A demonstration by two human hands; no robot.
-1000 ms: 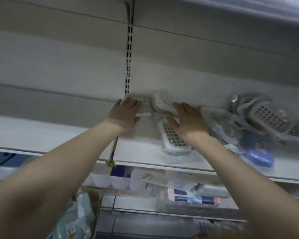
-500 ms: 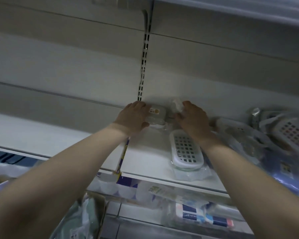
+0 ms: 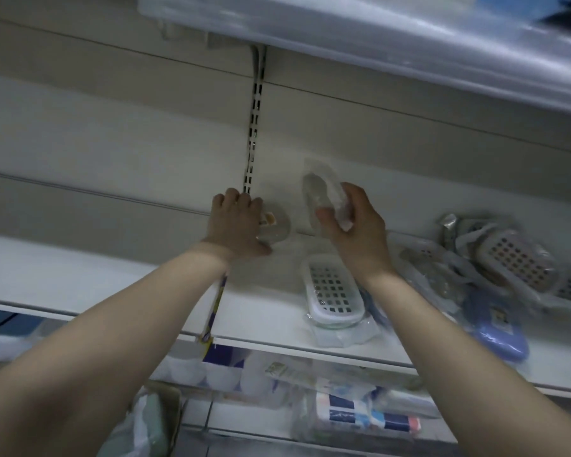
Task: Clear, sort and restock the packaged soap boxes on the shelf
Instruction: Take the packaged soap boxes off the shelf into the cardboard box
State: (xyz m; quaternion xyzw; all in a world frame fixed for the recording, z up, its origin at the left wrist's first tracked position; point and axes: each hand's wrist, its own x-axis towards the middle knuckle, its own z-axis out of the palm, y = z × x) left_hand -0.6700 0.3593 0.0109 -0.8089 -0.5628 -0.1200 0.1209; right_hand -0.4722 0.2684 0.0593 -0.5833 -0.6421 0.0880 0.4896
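Whereas half a second ago both hands sat low at the back of the white shelf, the right hand has now risen. Its fingers and thumb are curled round a pale soap box in crinkled clear wrap, held tilted on end, clear of the shelf and in front of the back panel. The left hand stays where it was, fingers curled over a small clear-wrapped soap box with an orange label, which sits on the shelf against the back panel, just right of the slotted metal upright. Below the right wrist lies a white gridded soap box in plastic film, unmoved. A blurred heap of similar wrapped boxes and a lilac oval soap box lie further right.
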